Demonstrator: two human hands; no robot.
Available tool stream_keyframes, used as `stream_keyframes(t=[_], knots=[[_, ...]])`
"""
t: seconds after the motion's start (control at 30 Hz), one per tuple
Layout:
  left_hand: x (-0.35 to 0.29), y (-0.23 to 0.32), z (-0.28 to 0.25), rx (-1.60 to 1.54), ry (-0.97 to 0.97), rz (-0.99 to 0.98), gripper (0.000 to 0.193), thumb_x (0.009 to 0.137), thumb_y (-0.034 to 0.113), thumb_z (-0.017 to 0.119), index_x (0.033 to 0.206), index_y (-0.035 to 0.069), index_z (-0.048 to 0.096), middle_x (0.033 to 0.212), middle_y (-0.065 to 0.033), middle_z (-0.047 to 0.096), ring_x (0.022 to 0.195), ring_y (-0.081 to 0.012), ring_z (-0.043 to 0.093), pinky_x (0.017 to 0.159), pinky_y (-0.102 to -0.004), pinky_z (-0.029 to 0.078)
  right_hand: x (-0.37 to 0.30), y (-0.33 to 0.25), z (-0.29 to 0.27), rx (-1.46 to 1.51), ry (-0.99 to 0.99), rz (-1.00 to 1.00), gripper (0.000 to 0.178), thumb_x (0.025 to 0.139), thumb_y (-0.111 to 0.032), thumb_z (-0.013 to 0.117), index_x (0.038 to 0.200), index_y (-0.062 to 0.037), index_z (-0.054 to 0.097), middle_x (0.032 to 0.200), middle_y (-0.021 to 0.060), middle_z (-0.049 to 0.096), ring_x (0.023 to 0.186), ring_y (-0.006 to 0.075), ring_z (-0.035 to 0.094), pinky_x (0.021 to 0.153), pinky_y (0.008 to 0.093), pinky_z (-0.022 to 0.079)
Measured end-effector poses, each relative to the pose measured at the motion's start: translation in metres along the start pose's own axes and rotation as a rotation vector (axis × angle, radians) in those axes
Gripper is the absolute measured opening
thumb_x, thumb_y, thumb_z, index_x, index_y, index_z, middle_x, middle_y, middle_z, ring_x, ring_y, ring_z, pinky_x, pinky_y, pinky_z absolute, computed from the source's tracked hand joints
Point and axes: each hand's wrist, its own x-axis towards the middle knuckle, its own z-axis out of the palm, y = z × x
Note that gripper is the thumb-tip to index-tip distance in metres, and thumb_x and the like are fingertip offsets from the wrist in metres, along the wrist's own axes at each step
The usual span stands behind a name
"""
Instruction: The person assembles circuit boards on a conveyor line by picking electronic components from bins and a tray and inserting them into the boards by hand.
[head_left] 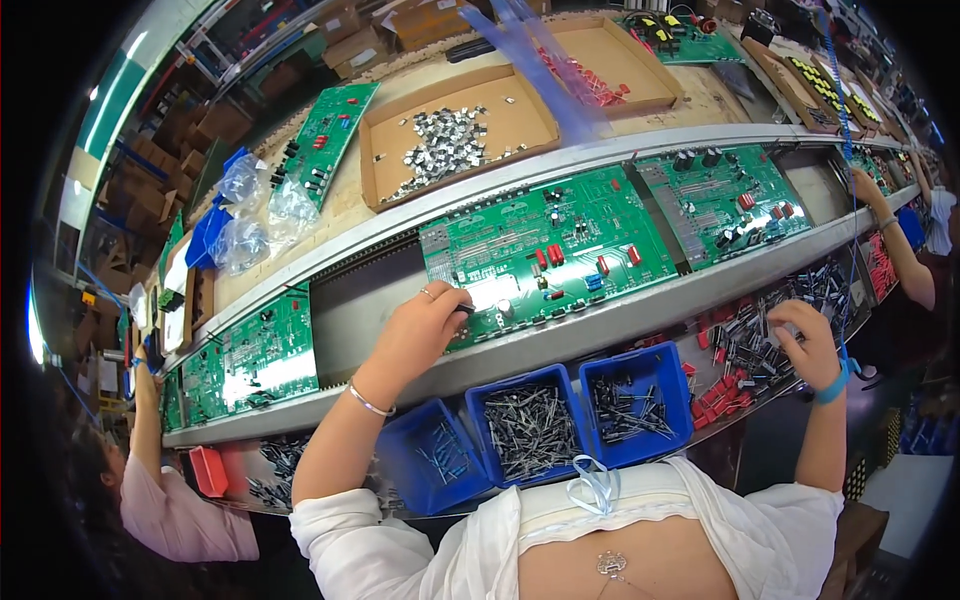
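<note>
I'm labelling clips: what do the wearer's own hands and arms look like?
No gloves. The left hand wears a ring, its wrist a silvery bracelet. The right hand has a blue wristband, apparently joined to a blue cord. White sleeves end near the elbows.

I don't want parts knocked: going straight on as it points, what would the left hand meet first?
The left hand would likely meet the green circuit board on its right; depth is unclear.

Bins (674,388) sit before the circuit board (590,225); right of them, probably capacitors (758,338).
</note>
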Motion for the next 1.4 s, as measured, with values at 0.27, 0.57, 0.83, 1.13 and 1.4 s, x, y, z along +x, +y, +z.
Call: stream_keyframes(t=[0.27,0.57,0.83,1.13,1.4], knots=[[0.001,0.002,0.002,0.007,-0.025,0.041,0.017,0.078,0.004,0.06,0.094,0.009,0.057,0.089,-0.0088,0.056,0.079,-0.0291,0.057,0.066,-0.0355,0.047,-0.023,0.019,0.005,-0.024,-0.062,0.18,0.016,0.074,-0.004,0.059,0.089,0.0011,0.059,0.079,0.012,0.058,0.073,0.0248,0.058,0.069,0.0315,0.045],[0.003,-0.001,0.002,-0.011,-0.074,0.162,0.02,0.076,0.002,0.059,0.094,0.009,0.057,0.094,-0.0068,0.057,0.083,-0.0275,0.058,0.069,-0.0353,0.048,-0.027,0.018,0.043,-0.389,-0.306,0.189,0.047,0.071,-0.014,0.067,0.115,-0.0117,0.05,0.108,0.015,0.048,0.096,0.032,0.053,0.079,0.0383,0.045],[0.005,0.002,0.013,0.022,-0.004,0.208,0.014,0.077,0.004,0.059,0.089,0.007,0.051,0.084,-0.009,0.059,0.075,-0.0303,0.058,0.064,-0.0377,0.046,-0.018,0.009,0.045,-0.261,-0.31,0.234,0.032,0.07,-0.01,0.067,0.101,-0.0128,0.059,0.099,0.0123,0.05,0.092,0.0312,0.054,0.078,0.0389,0.046],[0.007,0.0,0.014,0.128,0.02,0.279,0.012,0.078,0.003,0.053,0.088,0.005,0.048,0.084,-0.0117,0.059,0.083,-0.0309,0.057,0.069,-0.039,0.046,-0.013,0.004,0.04,-0.301,-0.188,0.197,0.023,0.072,-0.009,0.065,0.094,-0.0115,0.061,0.083,0.0094,0.053,0.076,0.0302,0.055,0.067,0.0379,0.044],[0.002,-0.003,0.011,0.163,-0.014,0.275,0.017,0.073,-0.001,0.052,0.088,0.005,0.046,0.087,-0.0118,0.059,0.086,-0.0299,0.056,0.071,-0.0385,0.047,0.005,-0.024,0.033,-0.388,-0.147,0.0,0.021,0.072,-0.01,0.063,0.092,-0.0091,0.059,0.084,0.0085,0.054,0.079,0.0288,0.053,0.071,0.0378,0.04]])
